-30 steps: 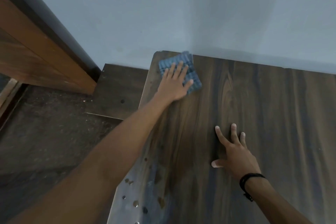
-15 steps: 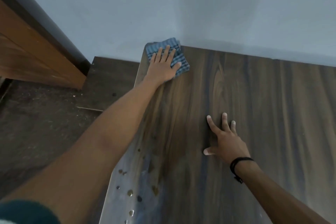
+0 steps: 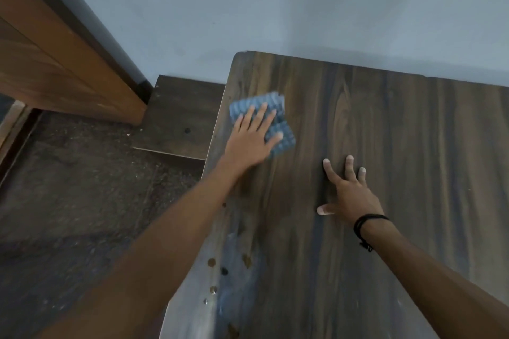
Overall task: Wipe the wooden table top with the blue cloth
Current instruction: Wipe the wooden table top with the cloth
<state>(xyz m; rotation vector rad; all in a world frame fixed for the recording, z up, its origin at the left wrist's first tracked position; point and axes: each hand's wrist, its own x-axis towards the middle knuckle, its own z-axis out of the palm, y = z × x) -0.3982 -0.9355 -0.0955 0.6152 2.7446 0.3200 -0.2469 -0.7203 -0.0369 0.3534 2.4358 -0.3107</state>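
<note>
A dark wooden table top (image 3: 399, 146) fills the right half of the view, its far edge against a pale wall. A folded blue cloth (image 3: 278, 115) lies near the table's left edge, a short way back from the far left corner. My left hand (image 3: 252, 140) presses flat on the cloth with straight, spread fingers and covers its near part. My right hand (image 3: 348, 195) rests flat on the bare wood in the middle of the table, fingers spread, a black band on the wrist.
Several small brownish spots (image 3: 212, 263) and a pale smear mark the table's near left edge. A lower dark wooden board (image 3: 179, 118) lies on the floor left of the table. A brown wooden door (image 3: 55, 49) stands at the far left.
My left hand has drawn the cloth back from the far left corner towards me along the left edge. My right hand stays planted on the wood.
</note>
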